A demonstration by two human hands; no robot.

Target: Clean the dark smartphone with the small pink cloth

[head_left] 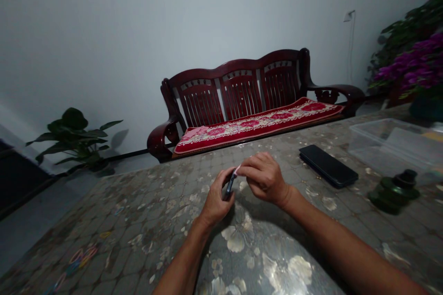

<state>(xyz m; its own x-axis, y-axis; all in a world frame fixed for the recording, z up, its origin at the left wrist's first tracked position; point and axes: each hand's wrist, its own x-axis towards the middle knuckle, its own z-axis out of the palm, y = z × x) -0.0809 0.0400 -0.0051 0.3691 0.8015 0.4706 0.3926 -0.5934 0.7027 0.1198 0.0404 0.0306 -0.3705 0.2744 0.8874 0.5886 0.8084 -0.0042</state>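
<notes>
My left hand (217, 200) is wrapped round a smartphone (230, 185), dark and thin, held up off the table with its narrow edge towards me. At the phone's upper end, my right hand (263, 178) pinches a small pink thing (237, 170) between thumb and fingers. The pink piece touches the phone's top corner, but it is too small to tell what it is. Part of the phone is hidden by the left fingers. Both hands are close together above the middle of the patterned tablecloth (242, 235).
To the right lie a black flat phone-like slab (328, 166), a green bottle (394, 193) with a black cap and a clear plastic box (387, 140). Coloured bands (81, 258) are scattered at the left. Beyond the table stand a wooden bench (238, 87) and a potted plant (76, 138).
</notes>
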